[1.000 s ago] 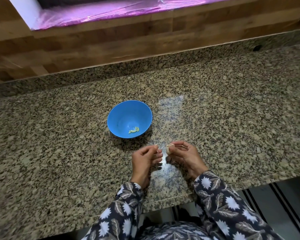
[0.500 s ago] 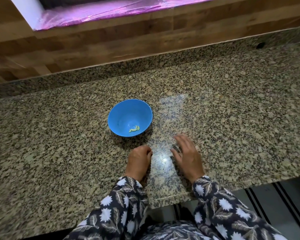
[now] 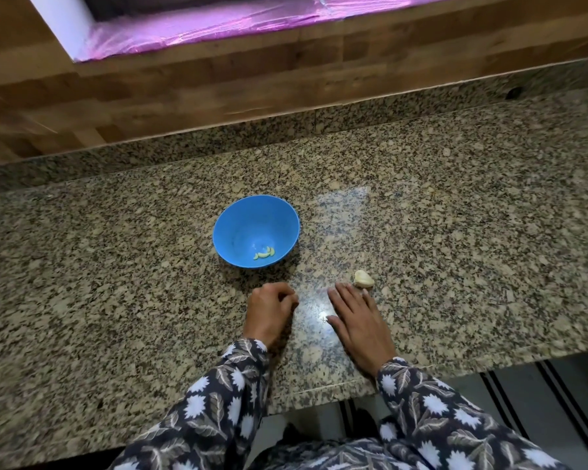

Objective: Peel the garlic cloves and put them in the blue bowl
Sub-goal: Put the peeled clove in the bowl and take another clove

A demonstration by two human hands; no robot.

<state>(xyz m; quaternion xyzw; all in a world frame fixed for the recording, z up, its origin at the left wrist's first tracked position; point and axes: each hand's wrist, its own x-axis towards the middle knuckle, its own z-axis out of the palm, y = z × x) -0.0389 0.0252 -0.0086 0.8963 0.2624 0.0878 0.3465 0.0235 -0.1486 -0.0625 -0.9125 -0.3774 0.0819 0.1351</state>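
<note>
A round blue bowl of smooth plastic stands on the polished, speckled granite counter. In the bottom of the bowl lie a few small, curved, pale yellow-green peeled cloves, bunched together.

To the right of the bowl and apart from it, a plump cream garlic clove with one pointed end lies on the stone. It sits just beyond the fingertips of the right hand. That hand rests palm down with its fingers straight and slightly spread, and whether a fingertip touches the clove cannot be told.

The left hand rests near the bowl, knuckles up and fingers curled under. Whether they hold anything is hidden.

Both sleeves are dark cloth printed with white flowers and grey leaves. A wooden panel runs behind the counter.
</note>
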